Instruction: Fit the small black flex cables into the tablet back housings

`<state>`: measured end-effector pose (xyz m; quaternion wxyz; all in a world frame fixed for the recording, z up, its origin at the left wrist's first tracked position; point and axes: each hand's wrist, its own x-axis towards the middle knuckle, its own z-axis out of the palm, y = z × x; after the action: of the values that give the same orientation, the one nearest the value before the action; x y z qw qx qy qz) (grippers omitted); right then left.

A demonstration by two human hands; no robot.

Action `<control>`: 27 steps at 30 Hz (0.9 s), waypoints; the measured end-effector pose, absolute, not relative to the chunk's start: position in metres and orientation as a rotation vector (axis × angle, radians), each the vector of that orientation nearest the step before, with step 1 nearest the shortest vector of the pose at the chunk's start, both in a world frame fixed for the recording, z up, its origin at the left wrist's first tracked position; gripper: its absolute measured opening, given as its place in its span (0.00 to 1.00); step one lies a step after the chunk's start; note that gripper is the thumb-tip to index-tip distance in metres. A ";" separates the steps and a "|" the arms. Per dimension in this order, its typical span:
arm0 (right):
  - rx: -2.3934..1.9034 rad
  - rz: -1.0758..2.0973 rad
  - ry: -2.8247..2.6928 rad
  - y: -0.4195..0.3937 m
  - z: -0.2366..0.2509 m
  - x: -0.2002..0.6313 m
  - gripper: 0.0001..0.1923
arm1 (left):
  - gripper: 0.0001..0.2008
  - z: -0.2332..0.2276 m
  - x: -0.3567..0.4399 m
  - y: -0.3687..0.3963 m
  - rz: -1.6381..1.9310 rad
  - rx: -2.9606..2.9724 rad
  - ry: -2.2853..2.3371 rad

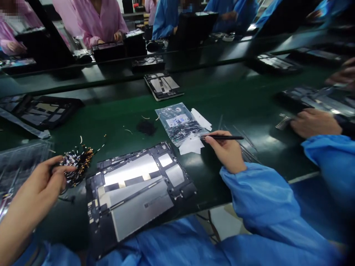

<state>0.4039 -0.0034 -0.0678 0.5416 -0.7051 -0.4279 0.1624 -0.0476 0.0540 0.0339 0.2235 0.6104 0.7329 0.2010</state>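
Tweezers (pixel 222 137) pinched pen-style in right hand (pixel 227 152), tips over plastic bag (pixel 180 125) — ready for fine picking. Left hand (pixel 47 177) closed loosely, fingertips pinching at heap of small flex parts (pixel 76 164) beside opened tablet back (pixel 133 188), flat at table edge within reach. Individual parts too small to identify — bag label blurred; neighbour's hand (pixel 314 123) cut off at right.

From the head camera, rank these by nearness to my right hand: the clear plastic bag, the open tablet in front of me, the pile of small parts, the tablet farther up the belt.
From the right hand, holding a black tool:
1. Clear plastic bag, just to its left, at the tool tip.
2. Open tablet, lower left, in front.
3. Tablet up the belt, beyond the bag.
4. Pile of small parts, far left, by the left hand.
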 end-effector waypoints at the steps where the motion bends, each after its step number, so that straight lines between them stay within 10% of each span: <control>1: -1.681 0.371 -1.025 -0.004 -0.070 0.405 0.17 | 0.24 0.031 -0.049 0.054 0.610 1.673 1.918; 27: -1.634 0.316 -0.991 0.006 -0.076 0.395 0.11 | 0.30 0.033 0.009 0.058 0.379 1.780 1.790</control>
<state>0.3951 0.0065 -0.0765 0.5665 -0.6951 -0.4217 0.1346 0.0090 0.0577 0.0331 0.2901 0.6673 0.6711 0.1420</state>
